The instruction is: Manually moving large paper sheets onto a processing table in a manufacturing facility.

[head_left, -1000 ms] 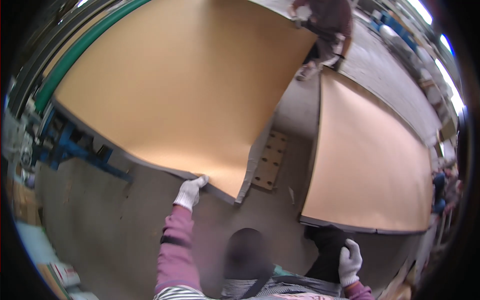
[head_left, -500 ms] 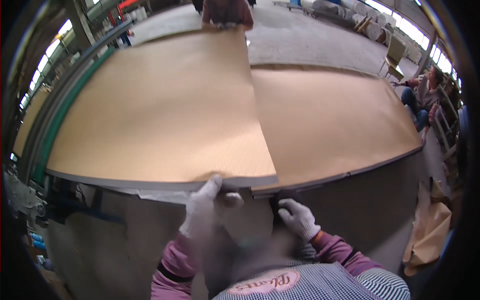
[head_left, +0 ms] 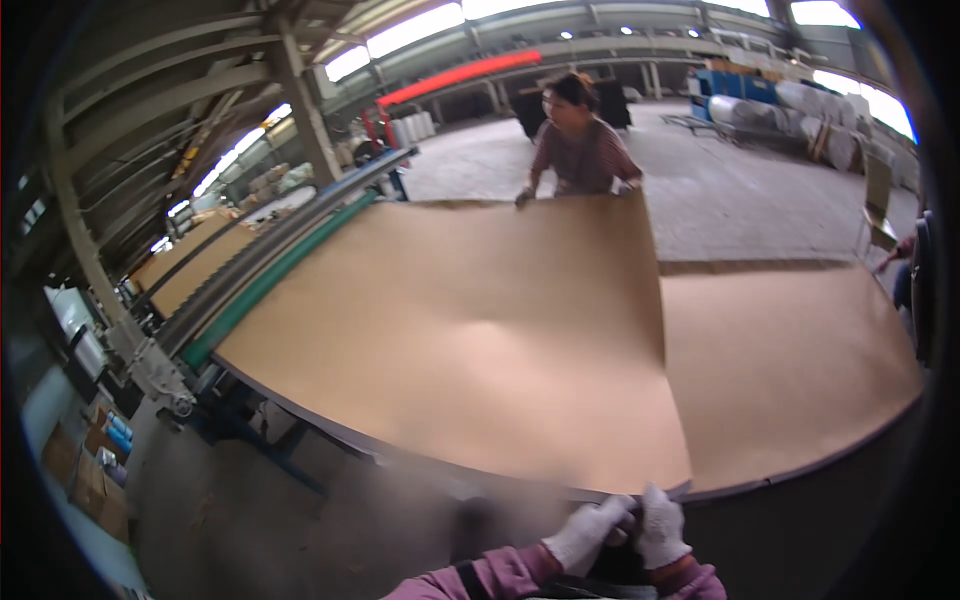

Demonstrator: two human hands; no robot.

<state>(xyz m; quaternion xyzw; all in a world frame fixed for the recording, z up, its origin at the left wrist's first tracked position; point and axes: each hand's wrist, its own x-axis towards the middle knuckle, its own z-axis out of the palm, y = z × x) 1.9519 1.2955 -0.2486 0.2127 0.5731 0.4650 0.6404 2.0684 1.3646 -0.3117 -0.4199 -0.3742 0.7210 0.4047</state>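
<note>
A large brown sheet, paper-like with a thin dark edge, spreads out before me and overlaps a second brown sheet on the right. At its near right corner my left hand, in a white knit glove, is closed on the edge with curled fingers. Right beside it my right hand, gloved alike, pinches the same edge with the thumb on top. The fingers under the sheet are hidden. Across from me a co-worker holds the far edge of this sheet with both hands.
On the left runs a long machine with a green roller and a metal end bracket. Cardboard boxes stand at lower left. A second person's arm shows at the right edge, near a chair. Wrapped rolls lie far right.
My view has tilted up and swung left. My left hand has slid along the edge toward the corner, and my right hand has come up from below the edge and taken hold there.
</note>
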